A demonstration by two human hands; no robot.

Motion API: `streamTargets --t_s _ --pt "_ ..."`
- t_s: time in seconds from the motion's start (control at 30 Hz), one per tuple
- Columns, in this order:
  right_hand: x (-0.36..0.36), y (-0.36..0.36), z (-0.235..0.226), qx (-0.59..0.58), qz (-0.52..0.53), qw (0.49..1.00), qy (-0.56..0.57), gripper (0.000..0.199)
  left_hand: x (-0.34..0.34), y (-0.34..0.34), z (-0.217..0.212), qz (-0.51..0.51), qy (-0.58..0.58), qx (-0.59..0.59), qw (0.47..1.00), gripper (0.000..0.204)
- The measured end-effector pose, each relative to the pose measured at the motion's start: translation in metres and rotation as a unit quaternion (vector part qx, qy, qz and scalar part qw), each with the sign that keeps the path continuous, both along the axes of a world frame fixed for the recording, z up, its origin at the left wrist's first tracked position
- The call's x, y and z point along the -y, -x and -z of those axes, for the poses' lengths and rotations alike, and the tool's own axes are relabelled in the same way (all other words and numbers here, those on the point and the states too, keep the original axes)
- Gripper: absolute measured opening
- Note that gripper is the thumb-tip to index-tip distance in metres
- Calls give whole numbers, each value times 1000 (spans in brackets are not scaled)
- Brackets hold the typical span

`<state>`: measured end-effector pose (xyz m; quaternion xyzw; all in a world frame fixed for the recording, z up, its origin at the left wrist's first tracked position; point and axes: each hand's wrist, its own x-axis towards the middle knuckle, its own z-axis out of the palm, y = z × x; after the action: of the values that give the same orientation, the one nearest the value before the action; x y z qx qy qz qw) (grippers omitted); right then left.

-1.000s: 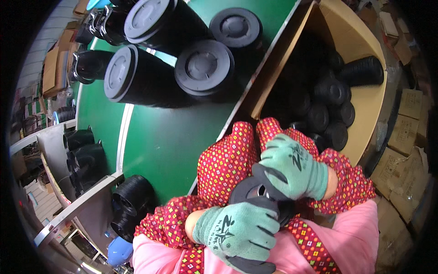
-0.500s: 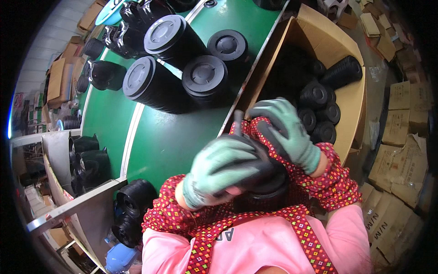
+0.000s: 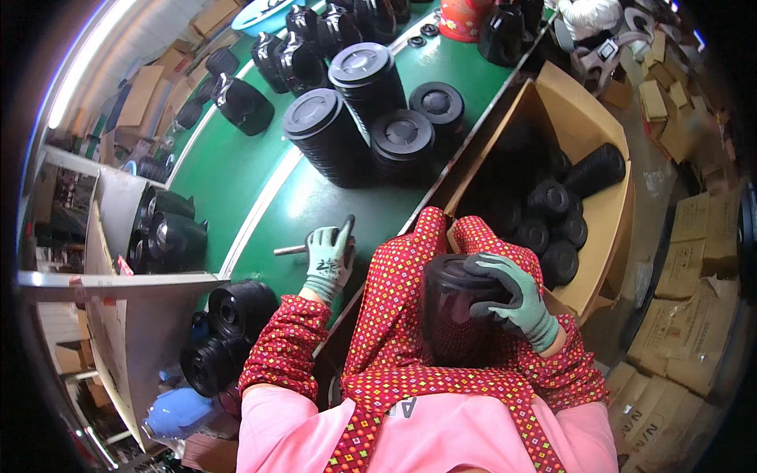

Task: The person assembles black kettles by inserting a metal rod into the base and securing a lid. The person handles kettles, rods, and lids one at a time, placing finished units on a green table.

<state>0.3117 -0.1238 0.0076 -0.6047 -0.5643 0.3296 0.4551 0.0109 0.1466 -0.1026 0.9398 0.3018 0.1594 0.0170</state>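
Observation:
A glossy black container (image 3: 451, 325) with a ribbed black lid (image 3: 451, 272) rests upright in my lap, on the red patterned apron. My right hand (image 3: 512, 296), in a green and black glove, is closed over its right side, thumb and fingers at the lid and upper wall. My left hand (image 3: 330, 260), gloved alike, is at the green work table. A short grey rod-shaped tool (image 3: 290, 250) sticks out to the left from it; the rest of the tool is hidden by the glove. One finger of that hand points away from me.
Stacks of black lids (image 3: 323, 138) stand on the green table (image 3: 260, 229), with glossy black containers (image 3: 300, 63) behind. A red container (image 3: 460, 20) stands at the far end. An open cardboard box (image 3: 587, 102) of black ribbed parts is at my right. Cartons (image 3: 678, 292) lie beyond it.
My left hand has moved from the container out to the left over the table, with the tool. My right hand has come down onto the container's lid and side. The view has shifted.

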Motion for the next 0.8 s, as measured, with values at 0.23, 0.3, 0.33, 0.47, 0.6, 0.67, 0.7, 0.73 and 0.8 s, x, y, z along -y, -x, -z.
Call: streamTargets --t_s 0.23,0.3,0.33,0.47,0.6,0.67,0.7,0.73,0.8 --pt "-9 -18 -7 -164 158 973 -28 38 33 7 -50 -3 192 79 978 95" --pt "-22 -22 -18 -169 206 963 -47 40 54 11 -90 74 323 162 929 97" --pt "-31 -12 -24 -216 209 953 -30 41 62 13 -107 147 398 195 885 98" --pt "-87 32 -17 -564 126 815 33 44 92 30 -156 189 440 240 845 67" --pt "-126 86 7 -538 47 833 121 47 75 64 -157 20 555 375 743 36" --pt "-139 107 35 -440 65 889 111 40 44 70 -161 -32 557 417 717 36" --pt "-135 120 51 -348 83 933 49 39 20 73 -154 -58 502 400 765 37" --pt "-130 133 61 -252 97 963 -10 40 -6 75 -143 -89 443 382 806 38" --pt "-116 133 60 61 8 993 -99 48 -60 71 -134 -127 418 427 792 36"
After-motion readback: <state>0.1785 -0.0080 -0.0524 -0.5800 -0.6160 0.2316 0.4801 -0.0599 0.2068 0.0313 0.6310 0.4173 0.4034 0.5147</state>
